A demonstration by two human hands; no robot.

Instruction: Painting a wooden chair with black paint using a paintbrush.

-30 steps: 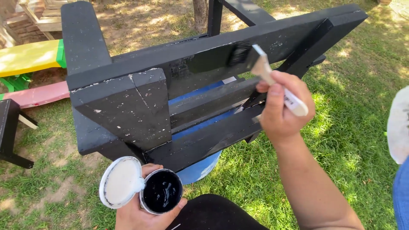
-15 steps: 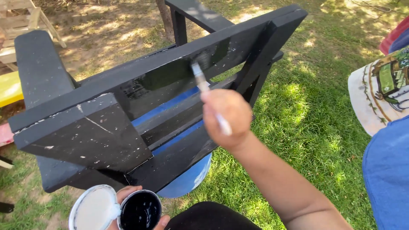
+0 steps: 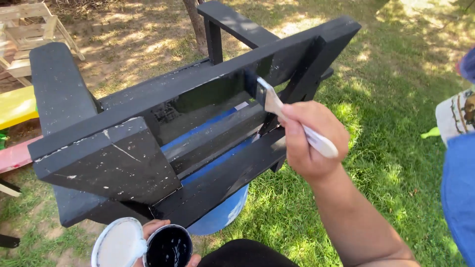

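My right hand grips a white-handled paintbrush whose black bristles press against a glossy wet board of a black-painted wooden chair lying tipped over on the grass. At the bottom edge my left hand holds a small round can of black paint, its white lid hanging open beside it. Only the fingers of that hand show.
A blue barrel stands under the chair. A yellow board and pink board lie at the left, with bare wooden furniture behind. A tree trunk rises at the top. A person in blue stands at the right.
My right hand and brush have swept along the chair's board, first leftward and then back toward the right end. The view has shifted, and the paint can stays in my left hand.
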